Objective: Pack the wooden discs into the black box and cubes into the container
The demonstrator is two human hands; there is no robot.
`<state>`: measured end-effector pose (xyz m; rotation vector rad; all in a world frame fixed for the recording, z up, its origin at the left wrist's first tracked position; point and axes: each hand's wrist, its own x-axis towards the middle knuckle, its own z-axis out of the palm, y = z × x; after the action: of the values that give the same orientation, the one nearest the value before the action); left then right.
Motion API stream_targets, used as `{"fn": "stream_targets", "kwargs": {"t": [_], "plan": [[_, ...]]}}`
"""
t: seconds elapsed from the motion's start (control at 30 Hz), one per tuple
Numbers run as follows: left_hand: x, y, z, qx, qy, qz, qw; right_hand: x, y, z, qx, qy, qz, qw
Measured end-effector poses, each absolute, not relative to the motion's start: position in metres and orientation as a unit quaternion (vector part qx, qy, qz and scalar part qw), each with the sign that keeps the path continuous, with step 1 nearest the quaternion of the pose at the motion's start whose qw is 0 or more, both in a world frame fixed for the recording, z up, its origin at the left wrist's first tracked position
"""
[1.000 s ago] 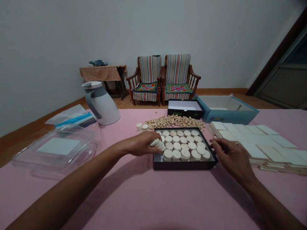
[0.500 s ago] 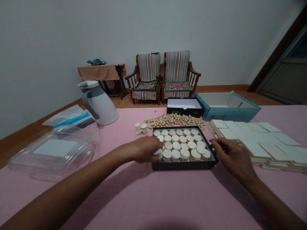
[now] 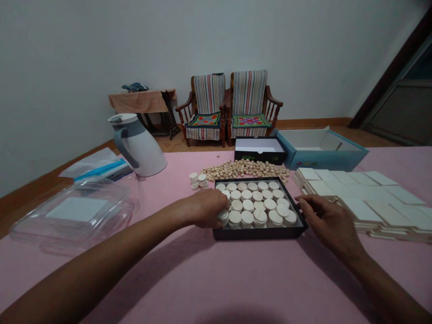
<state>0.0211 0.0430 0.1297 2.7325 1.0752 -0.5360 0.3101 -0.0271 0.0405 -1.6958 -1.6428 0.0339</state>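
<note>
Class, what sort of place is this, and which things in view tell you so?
Probably a room in a home: two armchairs with striped covers, a cloth-draped stand and a jug on a pink-covered table suggest it.

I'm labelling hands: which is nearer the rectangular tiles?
Right: the right hand is beside the rectangular tiles; the left hand is farther, at the left of the black tray.

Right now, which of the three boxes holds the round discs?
The nearest black box, between the left hand and right hand: stacked discs fill it. The farther black box and the blue box show pale interiors.
</note>
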Motion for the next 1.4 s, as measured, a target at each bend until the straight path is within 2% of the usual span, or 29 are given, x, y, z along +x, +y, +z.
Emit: {"fn": "stream_targets", "kwargs": {"t": [0.17,0.27,0.33,0.4,0.6,0.7,1.0,1.4], "plan": [[0.026,0.042,0.131,0.918,0.347,-0.185,0.053,0.311,-0.029,0.038,-0.665,-0.644,0.019,0.378],[0.025,0.042,0.132,0.918,0.348,-0.181,0.057,0.304,-0.032,0.051,-0.647,-0.649,-0.026,0.399],[0.024,0.042,0.132,0.917,0.350,-0.179,0.069,0.293,-0.033,0.066,-0.605,-0.678,-0.051,0.414],[0.023,0.042,0.133,0.916,0.351,-0.179,0.079,0.278,-0.031,0.083,-0.532,-0.741,-0.014,0.409],[0.021,0.038,0.136,0.916,0.354,-0.165,0.094,0.225,-0.017,0.099,-0.392,-0.874,0.104,0.269],[0.020,0.038,0.136,0.914,0.356,-0.158,0.115,0.210,-0.013,0.093,-0.374,-0.885,0.123,0.250],[0.023,0.042,0.132,0.911,0.361,-0.180,0.080,0.232,-0.014,0.085,-0.451,-0.790,0.127,0.396],[0.030,0.039,0.133,0.914,0.353,-0.195,0.043,0.245,-0.020,0.083,-0.461,-0.772,0.119,0.422]]}}
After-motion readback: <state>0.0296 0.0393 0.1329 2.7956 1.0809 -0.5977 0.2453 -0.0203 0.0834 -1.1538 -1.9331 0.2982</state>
